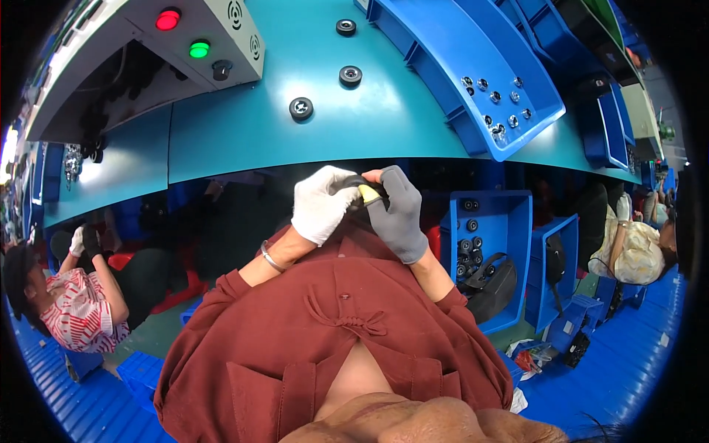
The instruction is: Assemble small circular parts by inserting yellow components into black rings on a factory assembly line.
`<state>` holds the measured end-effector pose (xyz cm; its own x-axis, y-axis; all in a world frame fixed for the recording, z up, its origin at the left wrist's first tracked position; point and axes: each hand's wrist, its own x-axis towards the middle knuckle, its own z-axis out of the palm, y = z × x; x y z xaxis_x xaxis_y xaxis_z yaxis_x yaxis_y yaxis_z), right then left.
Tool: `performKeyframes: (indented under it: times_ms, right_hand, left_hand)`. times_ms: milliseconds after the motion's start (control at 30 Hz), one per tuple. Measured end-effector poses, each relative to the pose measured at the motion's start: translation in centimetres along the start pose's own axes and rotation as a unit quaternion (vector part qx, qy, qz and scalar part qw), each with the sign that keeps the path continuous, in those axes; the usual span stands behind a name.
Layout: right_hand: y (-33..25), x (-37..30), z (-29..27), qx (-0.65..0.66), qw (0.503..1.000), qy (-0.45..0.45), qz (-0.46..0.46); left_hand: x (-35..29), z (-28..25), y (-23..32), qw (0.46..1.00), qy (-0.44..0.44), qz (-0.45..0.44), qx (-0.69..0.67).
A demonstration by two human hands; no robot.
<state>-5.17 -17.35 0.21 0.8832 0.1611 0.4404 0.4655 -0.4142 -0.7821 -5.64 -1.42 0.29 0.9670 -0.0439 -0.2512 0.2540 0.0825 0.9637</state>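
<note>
My left hand (321, 204), in a white glove, and my right hand (399, 214), in a grey glove, meet just off the table's front edge. Both are closed on a small black tyre (355, 181), pinched between the fingertips and mostly hidden by them. Yellow covers the right thumb tip, and one right fingertip is bare. Beyond my hands, three small wheels (301, 108) with black tyres and silvery hubs lie apart on the table (244, 140).
A blue tray (432, 100) at the far right holds several shiny hubs. Below, right of my lap, a blue bin (521, 244) contains several black wheels and a black bag-like item. A grey machine (236, 44) with red and green buttons stands far left. Co-workers sit on both sides.
</note>
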Motion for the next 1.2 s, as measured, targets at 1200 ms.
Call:
performKeyframes:
  times_ms: [1200]
  right_hand:
    - [1.7, -1.9, 0.7, 0.276, 0.912, -0.014, 0.304]
  left_hand:
    - [0.6, -1.0, -1.9, 0.98, -0.057, -0.129, -0.14]
